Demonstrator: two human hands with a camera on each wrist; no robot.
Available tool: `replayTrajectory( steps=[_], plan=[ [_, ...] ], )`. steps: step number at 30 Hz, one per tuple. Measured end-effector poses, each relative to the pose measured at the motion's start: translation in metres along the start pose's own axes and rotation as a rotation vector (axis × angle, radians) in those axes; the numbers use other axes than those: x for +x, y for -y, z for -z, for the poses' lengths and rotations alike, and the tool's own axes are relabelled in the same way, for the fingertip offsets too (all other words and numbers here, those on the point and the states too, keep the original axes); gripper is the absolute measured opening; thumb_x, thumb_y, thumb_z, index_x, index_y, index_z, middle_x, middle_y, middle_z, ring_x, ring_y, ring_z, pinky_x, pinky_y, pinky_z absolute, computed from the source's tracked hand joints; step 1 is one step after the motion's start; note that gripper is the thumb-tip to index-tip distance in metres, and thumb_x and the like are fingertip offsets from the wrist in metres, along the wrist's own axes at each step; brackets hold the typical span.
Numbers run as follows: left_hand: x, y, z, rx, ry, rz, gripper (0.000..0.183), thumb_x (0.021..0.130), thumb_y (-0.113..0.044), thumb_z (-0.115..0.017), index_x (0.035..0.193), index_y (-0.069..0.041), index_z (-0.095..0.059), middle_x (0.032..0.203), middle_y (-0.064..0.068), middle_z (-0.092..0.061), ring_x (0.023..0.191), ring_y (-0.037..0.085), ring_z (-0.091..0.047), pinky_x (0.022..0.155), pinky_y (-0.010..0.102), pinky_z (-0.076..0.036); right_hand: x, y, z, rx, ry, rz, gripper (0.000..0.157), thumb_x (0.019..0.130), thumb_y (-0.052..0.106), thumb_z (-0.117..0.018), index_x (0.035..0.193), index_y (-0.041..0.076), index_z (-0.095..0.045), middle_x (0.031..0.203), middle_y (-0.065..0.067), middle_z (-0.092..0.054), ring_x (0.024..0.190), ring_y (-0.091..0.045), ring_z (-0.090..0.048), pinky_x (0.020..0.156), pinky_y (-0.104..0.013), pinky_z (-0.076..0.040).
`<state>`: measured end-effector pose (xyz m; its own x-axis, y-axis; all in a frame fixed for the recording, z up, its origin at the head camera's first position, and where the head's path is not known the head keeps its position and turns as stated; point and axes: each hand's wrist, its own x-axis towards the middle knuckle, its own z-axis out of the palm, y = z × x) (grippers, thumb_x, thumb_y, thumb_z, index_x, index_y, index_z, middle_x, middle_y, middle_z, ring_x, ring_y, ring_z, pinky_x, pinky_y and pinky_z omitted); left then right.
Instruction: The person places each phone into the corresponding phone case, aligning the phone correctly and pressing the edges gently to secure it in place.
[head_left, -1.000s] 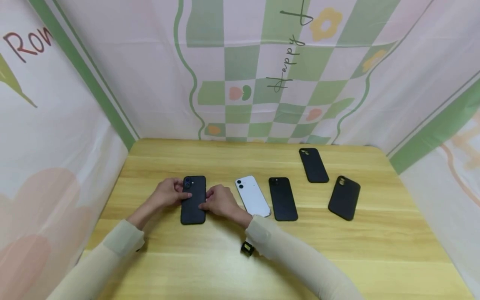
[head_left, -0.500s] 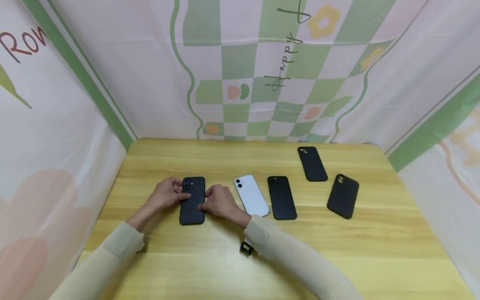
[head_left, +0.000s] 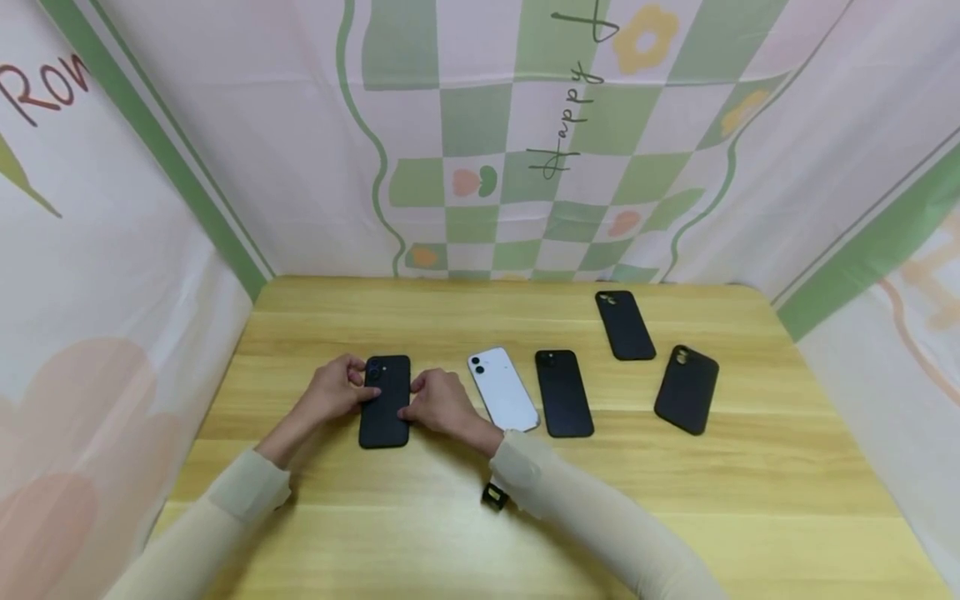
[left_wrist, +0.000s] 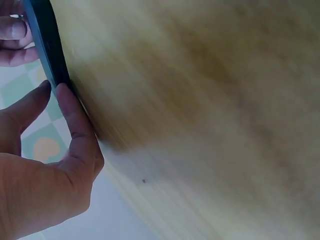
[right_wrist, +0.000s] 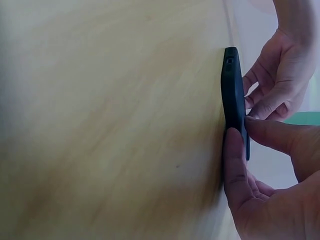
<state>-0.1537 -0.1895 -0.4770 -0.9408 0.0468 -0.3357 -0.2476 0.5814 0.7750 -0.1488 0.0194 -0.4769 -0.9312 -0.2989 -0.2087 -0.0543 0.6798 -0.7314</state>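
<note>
A black phone in a black case (head_left: 385, 429) lies back up on the left half of the table, its camera lenses at the far end. My left hand (head_left: 337, 387) holds its left edge, thumb laid over the back. From the other side my right hand (head_left: 444, 403) pinches the right edge between thumb and fingers. In the left wrist view the case edge (left_wrist: 47, 40) runs between thumb and forefinger. The right wrist view has the phone's long side (right_wrist: 231, 95) seen edge-on, with a cutout near one end. The phone's screen side is hidden.
Right of the hands lie a white phone (head_left: 504, 390) and a black phone (head_left: 564, 393). Farther right are two black phone cases with camera openings, one case (head_left: 626, 327) at the back and another case (head_left: 687, 390) nearer. Patterned cloth (head_left: 480, 125) hangs behind the table (head_left: 360, 533).
The phone's far end sits slightly lower in the head view. Both hands keep the same hold, and the head view has shifted a little.
</note>
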Motion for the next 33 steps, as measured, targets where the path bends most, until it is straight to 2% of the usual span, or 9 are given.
replayTrajectory(
  steps=[3, 5, 10, 12, 17, 21, 24, 29, 33],
  plan=[
    [0.000, -0.001, 0.000, 0.011, -0.008, -0.003, 0.048, 0.094, -0.006, -0.080, 0.133, 0.008, -0.055, 0.103, 0.014, -0.060, 0.071, 0.015, -0.063, 0.059, 0.026, -0.058, -0.002, 0.001, 0.002, -0.018, 0.019, 0.010, 0.037, 0.080, 0.021, -0.094, 0.106, 0.002, -0.077, 0.074, 0.002, -0.071, 0.067, -0.009, -0.062, 0.066, -0.024, -0.052],
    [0.000, 0.000, -0.001, 0.058, -0.036, -0.040, 0.046, 0.096, -0.009, -0.078, 0.133, 0.009, -0.056, 0.103, 0.015, -0.061, 0.074, 0.018, -0.063, 0.062, 0.028, -0.059, -0.003, 0.000, 0.003, -0.031, 0.031, 0.020, 0.038, 0.082, 0.022, -0.093, 0.109, 0.002, -0.077, 0.074, 0.002, -0.071, 0.067, -0.008, -0.062, 0.066, -0.024, -0.052],
    [-0.001, 0.001, -0.005, 0.240, -0.180, -0.161, 0.041, 0.099, -0.017, -0.075, 0.128, 0.009, -0.062, 0.106, 0.017, -0.065, 0.091, 0.029, -0.063, 0.081, 0.044, -0.056, -0.011, -0.002, 0.010, -0.024, 0.033, 0.062, 0.038, 0.087, 0.023, -0.089, 0.115, 0.000, -0.077, 0.077, 0.002, -0.075, 0.067, -0.006, -0.064, 0.066, -0.023, -0.054],
    [-0.003, -0.001, -0.006, 0.282, -0.223, -0.194, 0.041, 0.101, -0.021, -0.074, 0.129, 0.007, -0.063, 0.109, 0.017, -0.066, 0.096, 0.030, -0.064, 0.085, 0.048, -0.055, -0.016, -0.003, 0.016, -0.006, 0.024, 0.098, 0.037, 0.089, 0.022, -0.086, 0.116, -0.002, -0.076, 0.077, 0.001, -0.075, 0.066, -0.005, -0.064, 0.066, -0.023, -0.054],
    [-0.008, -0.015, -0.013, 0.333, -0.263, -0.253, 0.043, 0.103, -0.026, -0.072, 0.135, 0.001, -0.064, 0.113, 0.012, -0.069, 0.091, 0.023, -0.066, 0.074, 0.042, -0.056, -0.029, -0.013, 0.036, 0.072, 0.038, 0.144, 0.036, 0.096, 0.017, -0.079, 0.121, -0.007, -0.072, 0.075, -0.001, -0.076, 0.063, -0.011, -0.070, 0.062, -0.023, -0.057],
    [-0.010, -0.028, -0.021, 0.362, -0.257, -0.296, 0.045, 0.103, -0.028, -0.072, 0.136, 0.000, -0.064, 0.112, 0.010, -0.069, 0.090, 0.022, -0.065, 0.073, 0.041, -0.056, -0.038, -0.028, 0.053, 0.079, 0.014, 0.144, 0.035, 0.097, 0.015, -0.077, 0.122, -0.009, -0.070, 0.078, -0.005, -0.078, 0.063, -0.017, -0.073, 0.057, -0.024, -0.058],
    [-0.010, -0.039, -0.030, 0.368, -0.221, -0.305, 0.049, 0.103, -0.033, -0.071, 0.140, 0.000, -0.062, 0.118, 0.012, -0.068, 0.099, 0.026, -0.067, 0.080, 0.047, -0.059, -0.044, -0.039, 0.069, 0.033, -0.021, 0.127, 0.035, 0.097, 0.015, -0.077, 0.122, -0.008, -0.071, 0.082, -0.006, -0.079, 0.062, -0.017, -0.073, 0.056, -0.025, -0.058],
    [-0.009, -0.057, -0.049, 0.407, -0.132, -0.315, 0.070, 0.104, -0.047, -0.067, 0.150, 0.003, -0.050, 0.144, 0.024, -0.058, 0.128, 0.039, -0.059, 0.096, 0.058, -0.057, -0.053, -0.057, 0.099, -0.110, -0.104, 0.082, 0.036, 0.096, 0.020, -0.079, 0.121, -0.006, -0.073, 0.087, -0.007, -0.078, 0.068, -0.014, -0.071, 0.059, -0.027, -0.058],
    [-0.008, -0.071, -0.067, 0.443, -0.081, -0.308, 0.087, 0.102, -0.059, -0.064, 0.157, 0.004, -0.039, 0.153, 0.029, -0.046, 0.139, 0.043, -0.048, 0.099, 0.059, -0.056, -0.057, -0.074, 0.120, -0.241, -0.185, 0.085, 0.038, 0.096, 0.022, -0.080, 0.120, -0.007, -0.073, 0.089, -0.008, -0.077, 0.074, -0.016, -0.070, 0.066, -0.034, -0.060]
  ],
)
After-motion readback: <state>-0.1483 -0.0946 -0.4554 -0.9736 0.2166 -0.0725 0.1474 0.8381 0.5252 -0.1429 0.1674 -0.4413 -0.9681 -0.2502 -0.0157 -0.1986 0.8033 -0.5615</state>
